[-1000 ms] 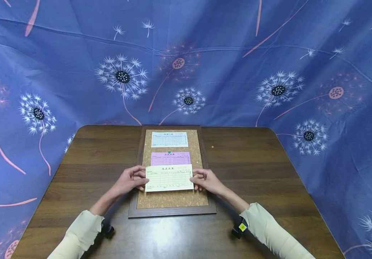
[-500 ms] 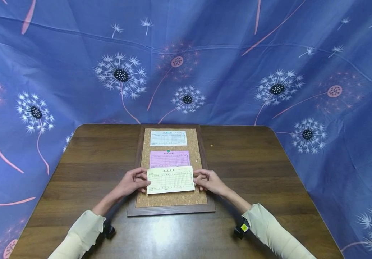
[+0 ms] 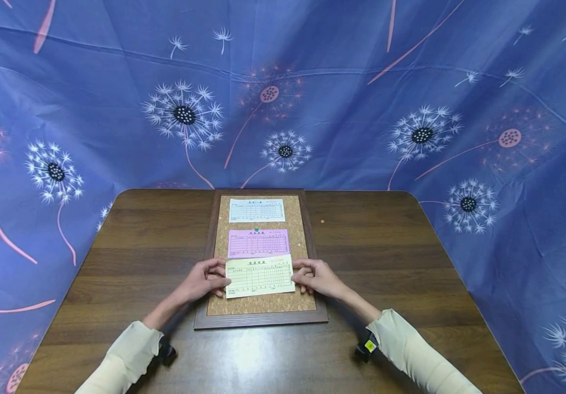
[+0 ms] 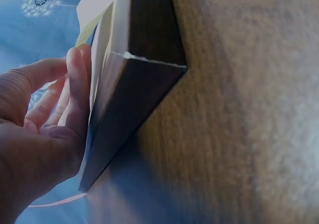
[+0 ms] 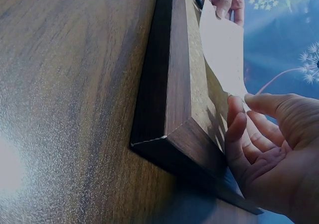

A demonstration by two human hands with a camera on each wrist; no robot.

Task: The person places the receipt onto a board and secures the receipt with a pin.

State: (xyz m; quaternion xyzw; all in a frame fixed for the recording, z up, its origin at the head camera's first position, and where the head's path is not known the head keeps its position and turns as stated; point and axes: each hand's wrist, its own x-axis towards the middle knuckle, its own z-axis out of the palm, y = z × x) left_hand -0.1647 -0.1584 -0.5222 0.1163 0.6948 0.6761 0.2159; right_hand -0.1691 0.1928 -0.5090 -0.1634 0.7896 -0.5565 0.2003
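A pale yellow printed form [image 3: 260, 278] is held by both hands over the lower part of a framed cork board [image 3: 243, 307]. My left hand [image 3: 208, 278] pinches its left edge, and my right hand [image 3: 316, 276] pinches the right edge. The sheet tilts slightly, its right side higher. In the right wrist view the paper [image 5: 224, 50] bows and stands a little off the cork. Just above it lies a purple form [image 3: 258, 244] with a green pushpin [image 3: 256, 230] at its top edge. A light blue form [image 3: 256, 211] is at the board's top.
The board lies on a brown wooden table [image 3: 376, 262], its thick dark frame [image 5: 177, 59] rising above the tabletop. A small round speck [image 3: 322, 221] is on the table right of the board. Behind hangs a blue dandelion-print cloth [image 3: 342, 126].
Both hands have brought the yellow form slightly down toward the board's lower edge, uncovering more of the purple form. The sheet has also tilted a little.
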